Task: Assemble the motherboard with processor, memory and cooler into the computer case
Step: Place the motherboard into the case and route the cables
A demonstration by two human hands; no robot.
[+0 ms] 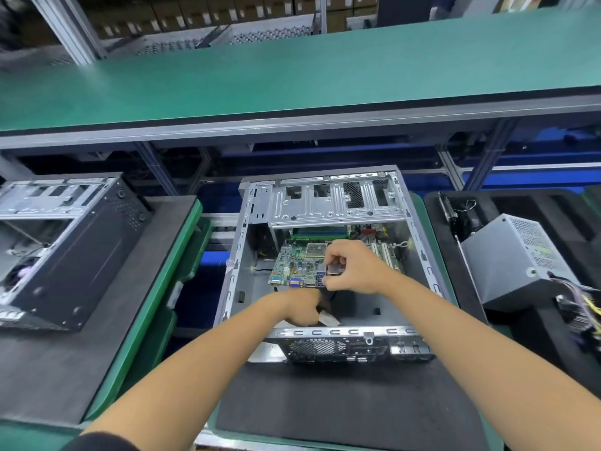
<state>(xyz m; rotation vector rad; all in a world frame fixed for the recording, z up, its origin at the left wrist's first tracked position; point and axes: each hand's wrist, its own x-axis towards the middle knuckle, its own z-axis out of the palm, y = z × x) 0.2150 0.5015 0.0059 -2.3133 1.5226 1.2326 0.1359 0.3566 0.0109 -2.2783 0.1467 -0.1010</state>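
Nearest me, my two bare forearms reach in from the bottom edge over a dark foam mat (341, 415) that carries the open computer case (419, 242). The case lies on its side, its perforated rear panel (318, 347) along the mat's near part.

My left hand (300, 309) sits just inside the case's near wall, fingers curled down around something dark with a pale tab poking out beside it; I cannot tell exactly what it grips.

Slightly farther in, my right hand (351, 266) hovers over the motherboard (294, 265), thumb and fingers pinching a small grey metallic block (335, 269) at the board's near right corner. The green board lies flat on the case floor, its port connectors facing the near edge, and a square tan processor socket area (315, 250) shows just beyond my fingers. White expansion slots (383, 252) run along the board's right side.

Beyond the board, the silver drive cage (325, 203) spans the case's far end.

To the left, a second case (65, 252) rests on another mat; to the right, a grey power supply (507, 255) with bundled wires sits in black foam. Farthest off, a green conveyor shelf (292, 79) runs across.
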